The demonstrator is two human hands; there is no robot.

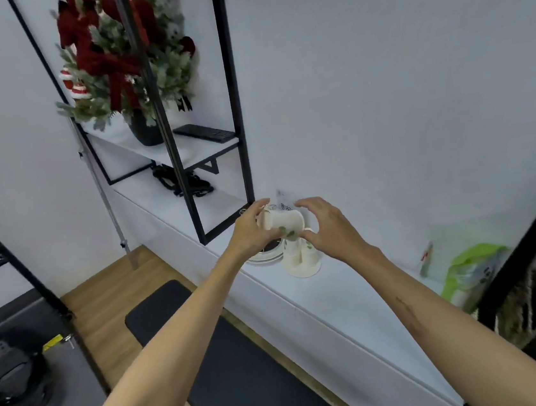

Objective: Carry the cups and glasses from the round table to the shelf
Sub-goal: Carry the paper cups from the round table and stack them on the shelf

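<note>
My left hand (252, 228) grips a white paper cup with green leaf print (282, 222), held on its side above the white shelf (347, 297). My right hand (327, 226) hovers just right of it with fingers curved and spread; its thumb is near the cup's rim and the top of the cups below. Under the hands, upside-down white paper cups (301, 259) stand stacked on the shelf top. A clear glass (281, 203) shows faintly behind the held cup, against the wall.
Plates (267, 253) lie left of the cup stack. A black metal rack (232, 106) holds a Christmas arrangement (122, 52), a remote and cables. A green bag (471, 269) sits at the right, a black bench (232, 373) stands below the shelf.
</note>
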